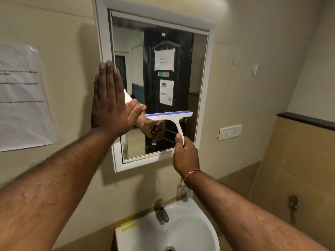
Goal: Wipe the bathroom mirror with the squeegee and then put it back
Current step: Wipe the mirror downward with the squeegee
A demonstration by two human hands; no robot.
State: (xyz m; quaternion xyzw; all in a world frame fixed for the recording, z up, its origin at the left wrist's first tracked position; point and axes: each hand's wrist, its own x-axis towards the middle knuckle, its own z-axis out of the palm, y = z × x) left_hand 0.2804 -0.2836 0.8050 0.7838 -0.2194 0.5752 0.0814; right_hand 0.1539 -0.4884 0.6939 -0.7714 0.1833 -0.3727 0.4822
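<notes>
The white-framed mirror (pixel 157 57) hangs on the beige wall, reflecting a dark door with papers. My right hand (pixel 184 156) grips the handle of a white squeegee (pixel 172 117) with a blue rubber blade; the blade lies level against the lower half of the glass. My left hand (pixel 108 104) is flat, fingers together and pointing up, pressed on the mirror's left frame edge. Both hands are mirrored in the glass.
A white sink (pixel 190 230) with a metal tap (pixel 161 211) sits directly below. A printed sheet (pixel 21 98) is taped to the wall at left. A switch plate (pixel 229 132) is right of the mirror, and a wall valve (pixel 293 205) lower right.
</notes>
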